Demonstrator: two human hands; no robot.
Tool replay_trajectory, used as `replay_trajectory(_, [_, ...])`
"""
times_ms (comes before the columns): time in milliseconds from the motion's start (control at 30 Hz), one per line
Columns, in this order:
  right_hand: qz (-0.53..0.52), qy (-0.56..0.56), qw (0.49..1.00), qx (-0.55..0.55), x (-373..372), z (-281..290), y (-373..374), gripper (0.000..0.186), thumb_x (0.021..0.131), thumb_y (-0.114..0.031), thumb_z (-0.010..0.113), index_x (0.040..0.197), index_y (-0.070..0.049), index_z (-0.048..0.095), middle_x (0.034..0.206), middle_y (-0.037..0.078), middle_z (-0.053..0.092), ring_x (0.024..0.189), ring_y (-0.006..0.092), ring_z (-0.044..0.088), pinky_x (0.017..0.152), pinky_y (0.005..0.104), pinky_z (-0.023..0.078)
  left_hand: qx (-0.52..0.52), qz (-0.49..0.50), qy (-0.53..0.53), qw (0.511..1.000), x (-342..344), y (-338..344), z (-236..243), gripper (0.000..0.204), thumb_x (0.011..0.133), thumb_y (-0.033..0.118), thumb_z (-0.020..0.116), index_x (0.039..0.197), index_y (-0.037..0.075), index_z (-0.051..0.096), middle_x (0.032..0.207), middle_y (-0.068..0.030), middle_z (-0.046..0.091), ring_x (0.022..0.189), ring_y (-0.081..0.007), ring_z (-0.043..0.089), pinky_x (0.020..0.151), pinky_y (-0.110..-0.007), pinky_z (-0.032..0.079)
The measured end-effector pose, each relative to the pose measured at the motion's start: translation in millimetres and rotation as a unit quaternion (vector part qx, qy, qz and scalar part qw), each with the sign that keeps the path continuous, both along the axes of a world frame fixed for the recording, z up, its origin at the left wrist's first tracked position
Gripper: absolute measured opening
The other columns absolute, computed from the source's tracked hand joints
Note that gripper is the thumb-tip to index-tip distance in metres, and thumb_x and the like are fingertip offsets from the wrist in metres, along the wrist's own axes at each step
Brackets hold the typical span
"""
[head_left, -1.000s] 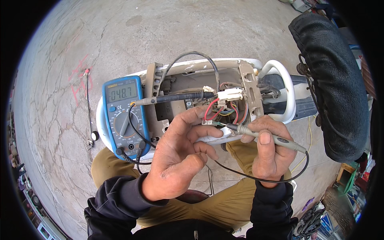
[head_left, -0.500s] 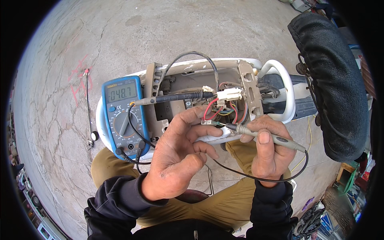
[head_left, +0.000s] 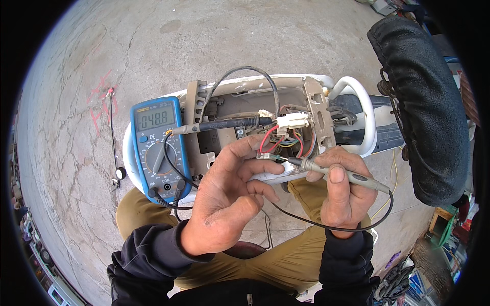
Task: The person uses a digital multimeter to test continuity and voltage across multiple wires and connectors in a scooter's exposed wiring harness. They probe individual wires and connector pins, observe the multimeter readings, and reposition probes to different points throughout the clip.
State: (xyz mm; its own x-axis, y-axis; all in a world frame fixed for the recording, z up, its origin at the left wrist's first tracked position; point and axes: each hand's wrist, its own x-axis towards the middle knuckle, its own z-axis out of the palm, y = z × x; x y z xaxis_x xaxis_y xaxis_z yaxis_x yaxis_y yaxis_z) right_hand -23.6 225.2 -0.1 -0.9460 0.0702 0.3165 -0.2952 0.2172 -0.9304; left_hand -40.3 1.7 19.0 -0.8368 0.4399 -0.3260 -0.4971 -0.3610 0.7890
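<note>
My right hand (head_left: 343, 191) is closed round a grey multimeter probe (head_left: 352, 176), thumb on top. Its metal tip meets a small white-and-green wire connector (head_left: 270, 157). My left hand (head_left: 224, 196), palm turned up and fingers curled, steadies that connector between two fingers, beside the red wires (head_left: 267, 138). A second probe (head_left: 219, 124) lies across the frame, its black end at a white plug (head_left: 293, 120). The blue multimeter (head_left: 159, 148) rests at the frame's left end with its display lit; black leads run from its lower sockets.
An open white vehicle frame (head_left: 237, 84) with wiring inside lies before me, over my knees. A black padded seat (head_left: 421, 109) stands at the right. Left on the concrete floor (head_left: 168, 56) lies a thin cable with a small round end (head_left: 120, 173). Tools and cables clutter the lower right.
The last digit on the multimeter display has changed. Both hands and the probes keep their places.
</note>
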Motion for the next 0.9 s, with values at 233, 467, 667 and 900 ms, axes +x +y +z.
replay_trajectory(233, [0.017,-0.050,0.998,0.025,4.3,6.7,2.9,0.029,0.112,-0.022,0.060,0.116,0.006,0.068,0.092,0.017,0.071,0.078,0.0204,0.069,0.074,0.0357,0.056,0.009,0.005,-0.004,1.000,0.5,0.2,-0.8,0.082,0.084,-0.012,0.052,0.164,-0.005,0.036,0.166,-0.0226,0.045,0.138,-0.0322,0.060,0.095,-0.041,0.063])
replay_trajectory(467, [0.015,-0.052,0.998,0.025,5.6,7.8,3.5,0.029,0.112,-0.022,0.060,0.115,0.006,0.068,0.091,0.017,0.071,0.078,0.0203,0.069,0.074,0.0356,0.056,0.001,0.001,0.004,1.000,0.7,-0.2,-1.3,0.082,0.084,-0.012,0.052,0.164,-0.006,0.035,0.166,-0.0228,0.044,0.139,-0.0323,0.060,0.096,-0.041,0.062])
replay_trajectory(667, [0.021,-0.046,0.999,0.022,5.0,6.3,3.5,0.029,0.112,-0.022,0.060,0.116,0.005,0.068,0.093,0.017,0.072,0.078,0.0203,0.069,0.074,0.0360,0.056,0.010,0.007,-0.001,1.000,1.2,0.5,-1.3,0.083,0.084,-0.013,0.051,0.164,-0.006,0.035,0.166,-0.0226,0.044,0.139,-0.0327,0.059,0.097,-0.041,0.062])
replay_trajectory(900, [0.018,-0.042,0.999,0.024,4.3,6.0,3.1,0.029,0.113,-0.023,0.060,0.117,0.004,0.069,0.090,0.016,0.071,0.077,0.0199,0.069,0.073,0.0360,0.056,0.006,0.008,-0.004,1.000,0.9,1.1,-0.8,0.083,0.083,-0.013,0.051,0.164,-0.006,0.034,0.165,-0.0232,0.045,0.140,-0.0335,0.059,0.098,-0.041,0.063])
